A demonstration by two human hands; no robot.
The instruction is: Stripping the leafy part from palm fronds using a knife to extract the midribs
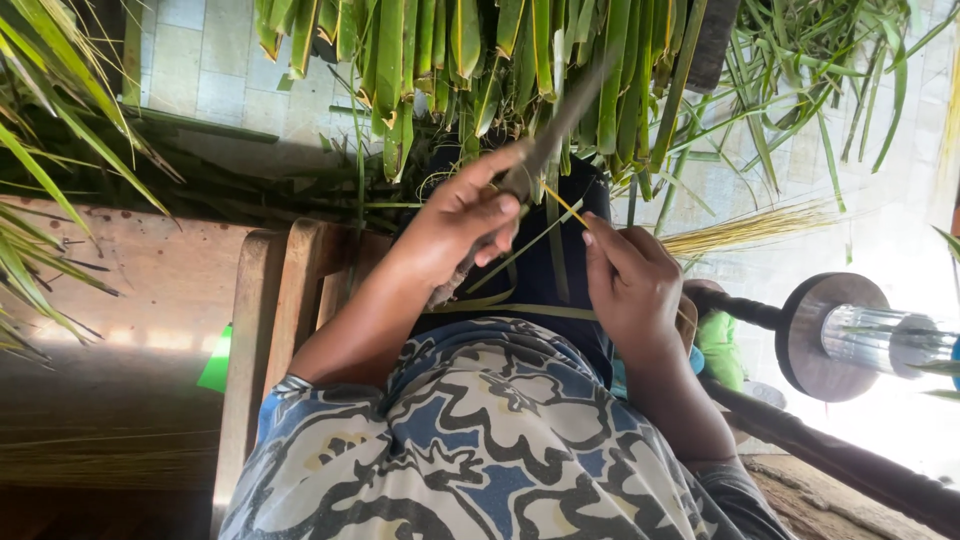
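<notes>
- At nine o'clock, long green palm fronds (40, 190) are seen spreading over a bare wooden surface (150, 290).
- Just left of centre, a wooden chair frame (262, 330) is shown, with a small green object (217, 362) beside it at eight o'clock.
- At the centre, the left hand (455, 225) is seen clenched round the handle of a knife (545, 140); the blade is pointed toward one o'clock.
- Across twelve o'clock, a bundle of cut green leaves (450, 50) is seen hanging above both hands.
- Between the hands, a thin yellow leaf rib (565, 205) is held; it is touched by the blade.
- Right of centre, the right hand (630, 285) is seen with fingers curled, pinching the rib over the lap.
- At six o'clock, a blue and cream patterned garment (480, 440) is shown.
- At two o'clock, a sheaf of pale stripped ribs (750, 228) is laid on the tiled floor (200, 70).
- At three o'clock, a round wooden disc on a clear cylinder (835, 335) is seen.
</notes>
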